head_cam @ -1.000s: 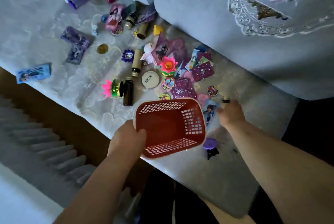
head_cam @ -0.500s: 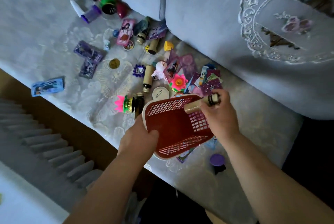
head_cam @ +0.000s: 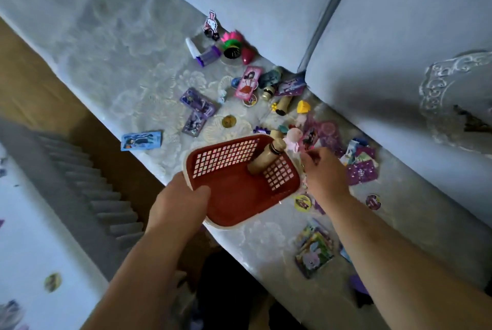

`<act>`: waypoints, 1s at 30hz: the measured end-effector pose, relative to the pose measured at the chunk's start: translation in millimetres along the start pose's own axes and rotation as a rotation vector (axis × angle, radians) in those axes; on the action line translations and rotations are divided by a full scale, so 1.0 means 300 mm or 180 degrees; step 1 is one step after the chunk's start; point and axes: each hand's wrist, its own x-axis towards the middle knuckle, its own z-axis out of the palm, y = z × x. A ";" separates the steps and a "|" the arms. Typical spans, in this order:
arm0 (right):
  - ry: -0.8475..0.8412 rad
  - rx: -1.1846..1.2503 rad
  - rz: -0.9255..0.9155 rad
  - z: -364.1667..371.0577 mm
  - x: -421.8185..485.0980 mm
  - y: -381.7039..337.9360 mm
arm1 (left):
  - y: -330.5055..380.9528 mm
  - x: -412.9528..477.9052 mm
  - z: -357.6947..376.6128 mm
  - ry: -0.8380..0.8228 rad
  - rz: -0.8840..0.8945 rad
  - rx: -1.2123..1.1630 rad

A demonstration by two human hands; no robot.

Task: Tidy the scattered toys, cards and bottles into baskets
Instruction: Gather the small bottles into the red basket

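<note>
My left hand (head_cam: 178, 202) grips the near left rim of a red plastic basket (head_cam: 234, 196), held tilted over the sofa seat. A tan bottle (head_cam: 266, 156) with a dark neck lies inside it, leaning into the far right corner. Beside the basket's right wall, my right hand (head_cam: 324, 175) hangs with loosely bent fingers and holds nothing that I can see. Scattered on the seat beyond are a pink doll (head_cam: 292, 140), purple cards (head_cam: 362, 172), a pink card (head_cam: 246, 82), a lotus toy (head_cam: 231, 42), another bottle (head_cam: 282, 104) and a gold coin (head_cam: 229, 121).
A blue card (head_cam: 141, 140) lies near the seat's front edge. Colourful cards (head_cam: 314, 252) lie by my right forearm. Grey back cushions (head_cam: 266, 10) wall off the far side. Left of the seat are a wooden floor (head_cam: 53, 106) and a ribbed grey object (head_cam: 93, 183).
My right hand picked the tan bottle off the seat, carried it to the basket and let it go inside. The view swung right and the basket shifted with it.
</note>
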 end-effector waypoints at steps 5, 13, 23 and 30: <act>-0.0477 -0.0745 0.0201 0.227 0.137 -0.087 | 0.018 0.224 -0.147 0.0180 0.0071 0.0015; -0.0094 -0.0665 0.1199 0.459 0.220 -0.128 | 0.013 0.539 -0.248 -0.0030 0.0054 0.0234; 0.0920 0.0710 0.0777 0.427 0.198 -0.310 | 0.023 0.648 -0.304 -0.0212 0.0201 0.0619; -0.0750 -0.0557 -0.0742 0.367 0.220 -0.417 | 0.056 0.636 -0.314 -0.0326 0.0192 0.0583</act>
